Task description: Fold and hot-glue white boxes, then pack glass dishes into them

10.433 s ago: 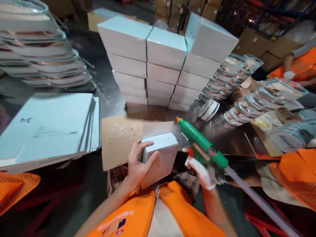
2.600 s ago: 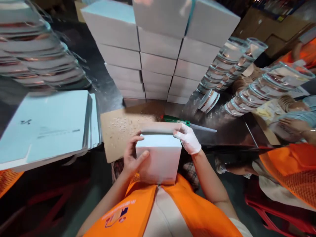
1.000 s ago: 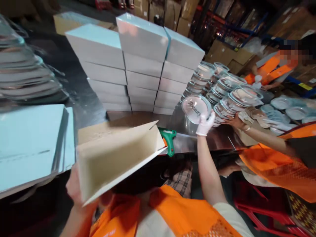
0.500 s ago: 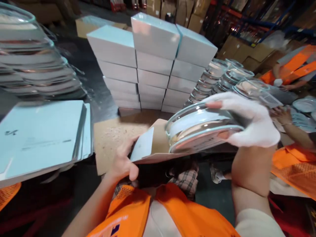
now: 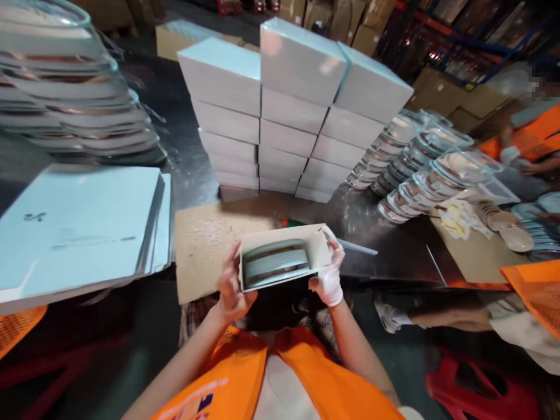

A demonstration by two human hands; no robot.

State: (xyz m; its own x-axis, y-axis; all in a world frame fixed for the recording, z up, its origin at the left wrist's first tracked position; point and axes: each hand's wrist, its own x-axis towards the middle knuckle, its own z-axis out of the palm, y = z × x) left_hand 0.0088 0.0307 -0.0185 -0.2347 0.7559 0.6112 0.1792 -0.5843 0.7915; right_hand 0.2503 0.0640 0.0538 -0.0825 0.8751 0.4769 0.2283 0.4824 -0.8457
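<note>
In the middle of the view is a white cardboard box (image 5: 318, 251), its open side facing me and tilted. Inside it lies round glassware (image 5: 277, 263) with a pale band around it, resting on its edge. My bare left hand (image 5: 234, 289) grips the box's left end, thumb at the bottom edge. My right hand (image 5: 330, 274), in a white glove, is closed on the right end. Both hands hold the box over the table's near edge, just beside a brown cardboard sheet (image 5: 196, 251).
Closed white boxes (image 5: 291, 111) form a stack behind the box. Flat pale-blue cartons (image 5: 87, 221) lie on the left, with stacked glassware (image 5: 65, 93) behind. More stacked glassware (image 5: 415, 186) stands to the right. A red stool (image 5: 481, 388) and another person's leg (image 5: 446, 318) are at lower right.
The round glassware has gone from my gloved right hand into the box. My right hand has moved left and down onto the box's right end. The box is turned more toward me.
</note>
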